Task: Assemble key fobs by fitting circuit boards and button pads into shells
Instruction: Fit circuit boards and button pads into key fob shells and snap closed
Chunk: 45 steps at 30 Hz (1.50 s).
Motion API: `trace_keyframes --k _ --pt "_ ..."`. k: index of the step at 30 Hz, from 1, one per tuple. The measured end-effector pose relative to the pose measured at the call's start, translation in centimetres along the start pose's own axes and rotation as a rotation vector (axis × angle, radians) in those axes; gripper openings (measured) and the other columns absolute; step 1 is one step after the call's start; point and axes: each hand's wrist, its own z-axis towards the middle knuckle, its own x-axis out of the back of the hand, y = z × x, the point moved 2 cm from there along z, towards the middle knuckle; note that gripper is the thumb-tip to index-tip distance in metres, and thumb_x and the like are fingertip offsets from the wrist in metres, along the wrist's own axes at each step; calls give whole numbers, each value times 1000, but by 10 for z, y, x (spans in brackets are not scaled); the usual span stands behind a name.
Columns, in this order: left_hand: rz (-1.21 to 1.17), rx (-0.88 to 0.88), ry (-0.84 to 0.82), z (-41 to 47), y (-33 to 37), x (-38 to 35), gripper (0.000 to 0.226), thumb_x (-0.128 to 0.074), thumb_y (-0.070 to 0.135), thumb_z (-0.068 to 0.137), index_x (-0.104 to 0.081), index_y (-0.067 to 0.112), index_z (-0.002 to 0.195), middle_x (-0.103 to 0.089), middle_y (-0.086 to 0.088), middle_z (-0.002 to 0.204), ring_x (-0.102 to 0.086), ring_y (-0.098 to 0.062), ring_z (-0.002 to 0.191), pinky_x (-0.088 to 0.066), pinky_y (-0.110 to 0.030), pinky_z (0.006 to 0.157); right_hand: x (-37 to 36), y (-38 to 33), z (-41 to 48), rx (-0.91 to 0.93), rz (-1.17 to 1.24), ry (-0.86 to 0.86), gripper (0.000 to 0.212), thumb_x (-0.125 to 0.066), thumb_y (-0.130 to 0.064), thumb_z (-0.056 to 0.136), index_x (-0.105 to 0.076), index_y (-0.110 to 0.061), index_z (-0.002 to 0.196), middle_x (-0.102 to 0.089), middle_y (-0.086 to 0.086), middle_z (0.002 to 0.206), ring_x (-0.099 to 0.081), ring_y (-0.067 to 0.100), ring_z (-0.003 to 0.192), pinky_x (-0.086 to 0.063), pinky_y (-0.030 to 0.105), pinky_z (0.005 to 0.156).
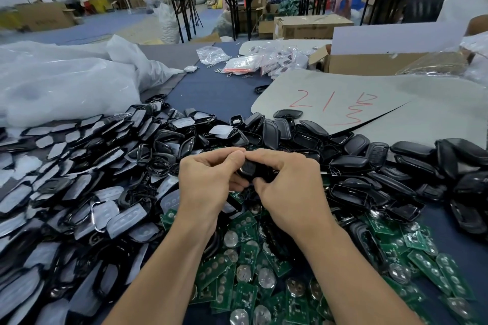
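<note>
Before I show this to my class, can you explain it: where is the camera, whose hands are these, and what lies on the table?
One picture, from a camera worn on a person's head, looking down at their own bare hands; no machine. The left hand and right hand together pinch a black fob. On the table lie green boards nearest, white-faced shells to the left and black shells to the right. Behind are plastic bags and a grey sheet with red writing.

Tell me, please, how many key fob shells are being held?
1: a black shell gripped between left hand and right hand, mid-frame; another may hide behind the fingers.
</note>
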Motion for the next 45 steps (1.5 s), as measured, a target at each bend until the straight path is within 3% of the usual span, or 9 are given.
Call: trace_keyframes --k 4,7,10,14,23,27,33,38,45 --pt "7 -19 39 1 -1 2 28 -76 4 91 -84 25 73 -76 -13 67 -67 -21 47 -57 -29 46 -2 1 1 -27 81 34 51 -72 -3 76 -79 -39 111 -76 -27 99 -70 -6 93 -53 10 82" --pt "19 -43 10 1 1 1 31 -75 4 92 -84 27 72 -75 -10 65 -66 -18 45 -56 -25 47 -3 11 7 -279 421 37 27 -74 -8 83 -83 -27 100 -80 -12 90 -76 8 89 -60 27 83" --pt "92 -100 -40 3 3 2 38 -74 5 94 -83 35 72 -76 -3 64 -69 -16 48 -60 -27 51 -4 17 8 -444 656 -39 18 -72 0 90 -83 -13 95 -80 8 89 -78 26 88 -64 38 79" --pt "163 -116 -110 2 -1 0 31 -76 13 93 -81 40 80 -79 3 75 -75 -18 61 -65 -33 64 2 20 9 -396 578 19 19 -80 -1 83 -84 -17 91 -81 4 85 -78 24 86 -63 44 86" --pt "-32 -119 -173 1 3 -1 37 -78 -4 85 -85 31 80 -81 -3 79 -75 -13 69 -62 -25 69 6 16 11 -325 711 -16 30 -78 7 81 -85 -22 86 -81 8 86 -77 17 77 -58 21 69" --pt "-119 -100 -184 1 5 -1 28 -75 -7 86 -83 19 86 -81 -10 84 -77 -19 77 -62 -25 72 7 14 12 -236 647 1 40 -75 10 80 -85 -27 89 -81 3 85 -78 18 80 -60 23 70" --pt "-161 -14 -224 2 2 0 23 -72 -7 89 -81 8 103 -80 -17 96 -78 -26 92 -62 -29 81 7 18 13 -226 495 64 38 -85 0 74 -84 -30 96 -81 -4 88 -79 19 86 -63 46 86" --pt "-178 11 -231 2 2 0 32 -70 -12 88 -84 15 93 -80 -17 94 -76 -24 85 -64 -34 86 8 16 12 -229 537 50 30 -83 -12 70 -84 -27 97 -81 -2 87 -79 22 85 -64 47 84" --pt "-112 -51 -210 1 4 1 27 -78 -3 85 -86 23 87 -80 -13 88 -75 -21 80 -64 -32 81 7 16 11 -192 509 55 27 -83 -9 77 -84 -27 98 -81 -5 89 -79 17 87 -63 44 86"
